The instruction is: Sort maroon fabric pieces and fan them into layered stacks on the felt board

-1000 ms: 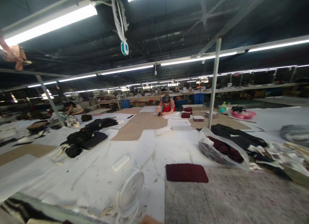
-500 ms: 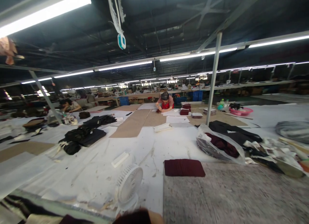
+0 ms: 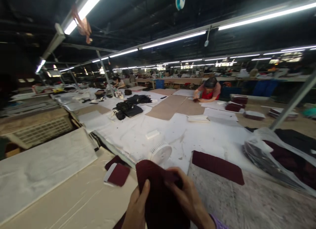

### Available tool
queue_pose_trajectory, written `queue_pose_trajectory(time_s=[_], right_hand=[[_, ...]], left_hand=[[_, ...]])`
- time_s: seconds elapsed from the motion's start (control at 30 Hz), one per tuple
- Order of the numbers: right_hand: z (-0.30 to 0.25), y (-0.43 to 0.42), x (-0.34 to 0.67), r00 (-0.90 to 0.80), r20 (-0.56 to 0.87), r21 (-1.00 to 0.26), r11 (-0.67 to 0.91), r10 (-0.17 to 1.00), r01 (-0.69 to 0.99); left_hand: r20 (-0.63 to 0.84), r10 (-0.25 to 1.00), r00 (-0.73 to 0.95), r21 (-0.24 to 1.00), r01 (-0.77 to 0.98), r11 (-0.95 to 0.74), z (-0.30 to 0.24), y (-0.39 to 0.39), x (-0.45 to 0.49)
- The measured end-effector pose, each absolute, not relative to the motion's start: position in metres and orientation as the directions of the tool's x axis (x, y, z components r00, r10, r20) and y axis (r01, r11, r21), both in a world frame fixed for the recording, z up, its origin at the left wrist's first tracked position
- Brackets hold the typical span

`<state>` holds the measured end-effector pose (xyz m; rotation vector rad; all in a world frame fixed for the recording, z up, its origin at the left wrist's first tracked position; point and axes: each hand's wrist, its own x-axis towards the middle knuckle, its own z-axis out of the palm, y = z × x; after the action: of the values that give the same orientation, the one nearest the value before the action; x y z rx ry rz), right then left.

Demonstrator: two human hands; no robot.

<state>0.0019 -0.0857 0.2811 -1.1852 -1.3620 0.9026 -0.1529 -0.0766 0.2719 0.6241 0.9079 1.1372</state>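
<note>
Both my hands hold up one dark maroon fabric piece point(image 3: 158, 192) at the bottom middle of the view. My left hand point(image 3: 136, 206) grips its left edge with the thumb on the front. My right hand point(image 3: 189, 197) pinches its upper right corner, fingers curled over the cloth. Just beyond the piece stands a small white fan point(image 3: 160, 153) on the white table point(image 3: 138, 136). A folded maroon stack point(image 3: 217, 162) lies to the right on a grey speckled mat point(image 3: 247, 202).
Small maroon pieces point(image 3: 118, 173) lie on a beige surface point(image 3: 69, 202) at lower left. A clear bag of dark fabric point(image 3: 274, 156) sits at right. Black garments point(image 3: 128, 107) lie further back. A person in red point(image 3: 208, 90) leans over the far table.
The view has swung left and down. My hands have come up into view holding the maroon piece, where only a sliver showed at the bottom edge before.
</note>
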Motion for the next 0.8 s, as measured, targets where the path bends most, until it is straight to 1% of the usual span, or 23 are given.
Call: queue_pose_trajectory(time_s=[0.03,0.1,0.17,0.3,0.4,0.47,0.53,0.67,0.8], right_hand=[[0.281,-0.082,0.003,0.063,0.199,-0.971,0.188,0.978,0.145],[0.28,-0.075,0.002,0.047,0.19,-0.976,0.184,0.981,0.118],[0.278,-0.07,0.0,0.046,0.199,-0.976,0.194,0.979,0.1],[0.275,-0.066,-0.012,0.114,0.206,-0.978,0.2,0.972,0.067],[0.273,-0.067,-0.019,0.147,0.2,-0.978,0.206,0.969,-0.028],[0.273,-0.069,-0.019,0.082,0.194,-0.973,0.202,0.978,-0.112],[0.274,-0.07,-0.016,-0.006,0.202,-0.968,0.199,0.979,-0.151],[0.284,-0.066,-0.007,-0.122,0.189,-0.979,0.178,0.974,-0.097],[0.298,-0.061,-0.006,-0.173,0.133,-0.99,0.122,0.976,-0.072]], left_hand=[[-0.328,0.932,0.156,0.774,-0.521,0.36,0.275,-0.076,-0.154],[-0.38,0.905,0.193,0.698,-0.583,0.417,0.279,-0.076,-0.158],[-0.376,0.902,0.213,0.646,-0.638,0.419,0.28,-0.078,-0.163],[-0.329,0.922,0.206,0.619,-0.69,0.375,0.272,-0.082,-0.164],[-0.37,0.909,0.193,0.591,-0.705,0.391,0.272,-0.08,-0.162],[-0.4,0.899,0.177,0.574,-0.716,0.396,0.277,-0.078,-0.164],[-0.402,0.901,0.165,0.566,-0.728,0.386,0.283,-0.077,-0.168],[-0.383,0.908,0.172,0.546,-0.751,0.372,0.289,-0.078,-0.18],[-0.402,0.904,0.146,0.554,-0.747,0.367,0.29,-0.081,-0.187]])
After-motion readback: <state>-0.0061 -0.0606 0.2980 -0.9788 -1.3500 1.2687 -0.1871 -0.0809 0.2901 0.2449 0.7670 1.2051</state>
